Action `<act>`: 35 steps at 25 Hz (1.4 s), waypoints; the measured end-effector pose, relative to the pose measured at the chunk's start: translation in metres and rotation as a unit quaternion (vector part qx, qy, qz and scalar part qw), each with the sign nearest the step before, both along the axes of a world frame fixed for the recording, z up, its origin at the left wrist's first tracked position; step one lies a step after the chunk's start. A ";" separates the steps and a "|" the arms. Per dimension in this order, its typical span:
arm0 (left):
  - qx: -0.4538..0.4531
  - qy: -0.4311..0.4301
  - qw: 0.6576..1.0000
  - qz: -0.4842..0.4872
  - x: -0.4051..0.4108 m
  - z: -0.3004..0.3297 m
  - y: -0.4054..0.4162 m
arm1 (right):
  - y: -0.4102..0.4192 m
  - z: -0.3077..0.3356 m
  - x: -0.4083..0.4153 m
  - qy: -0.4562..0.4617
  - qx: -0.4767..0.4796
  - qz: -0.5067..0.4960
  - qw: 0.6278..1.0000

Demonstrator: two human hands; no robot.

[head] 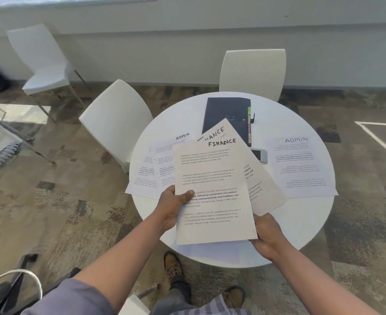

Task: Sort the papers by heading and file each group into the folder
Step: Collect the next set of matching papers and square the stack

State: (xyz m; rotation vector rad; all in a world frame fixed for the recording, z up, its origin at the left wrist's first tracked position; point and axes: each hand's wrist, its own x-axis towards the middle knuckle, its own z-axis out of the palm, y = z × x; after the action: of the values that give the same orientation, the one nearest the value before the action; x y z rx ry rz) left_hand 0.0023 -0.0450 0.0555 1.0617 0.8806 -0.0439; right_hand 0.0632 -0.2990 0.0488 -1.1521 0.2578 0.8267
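Far left, white chair [41, 62] by the wall, second white chair [117, 123] tucked at the round white worktop [301, 223]. On the worktop's left side, fanned pile of sheets, top one headed ADMIN [164, 155], partly hidden under the held papers. Left hand [174, 208] comes in from lower left, forearm angled up and right, palm under the left edge of the front FINANCE sheet [212, 192], thumb pressed on top of the text, fingers hidden behind. That sheet is raised above the worktop, tilted a bit clockwise. Behind it a second FINANCE sheet [264, 183] splays out to the right, heading partly covered. Right hand [267, 237] reaches in from lower right, closed around the papers' lower right corner, fingers below; which sheet it pinches is unclear. Behind the papers, black folder [226, 114] lies shut at the worktop's far side, coloured tabs along its right edge. White phone [260, 155] just right of the held sheets. Further right, single ADMIN sheet [301, 167] flat on the worktop. Third white chair [253, 71] behind the worktop.
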 end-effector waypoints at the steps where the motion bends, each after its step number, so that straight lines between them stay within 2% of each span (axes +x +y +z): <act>1: -0.004 -0.002 1.000 0.027 0.001 -0.002 -0.005 | -0.001 -0.001 -0.001 0.010 -0.003 -0.014 1.000; 3: -0.026 -0.016 0.997 0.065 0.002 -0.004 -0.010 | -0.003 -0.007 0.000 0.038 -0.017 -0.043 0.998; 7: -0.052 -0.032 0.996 0.068 0.005 -0.003 -0.015 | -0.006 -0.018 0.000 0.074 -0.010 -0.048 0.996; 16: -0.088 -0.030 0.994 0.056 0.006 0.002 -0.029 | 0.007 -0.005 -0.020 0.026 -0.015 0.031 0.999; 20: -0.008 -0.050 0.998 0.041 0.003 0.007 -0.020 | 0.005 0.003 -0.015 0.005 -0.006 0.037 0.999; 24: 0.077 -0.067 0.994 -0.031 -0.003 0.017 -0.001 | -0.013 0.021 0.026 0.016 0.073 -0.006 0.997; 28: 0.073 -0.077 0.990 -0.098 -0.009 0.023 -0.001 | -0.011 0.032 0.044 -0.084 -0.013 0.075 0.994; 33: 0.137 -0.062 0.989 0.015 -0.011 0.023 -0.014 | 0.000 0.027 0.034 -0.119 -0.070 0.053 0.989; 35: 0.158 -0.063 0.985 0.007 -0.011 0.024 -0.015 | -0.003 0.022 0.028 -0.107 -0.068 0.053 0.990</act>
State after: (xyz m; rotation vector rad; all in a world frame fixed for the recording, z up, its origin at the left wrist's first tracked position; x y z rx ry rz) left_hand -0.0091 -0.0603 0.0797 1.3395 0.7955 0.1790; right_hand 0.0914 -0.3023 0.0707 -1.3816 0.0762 0.7786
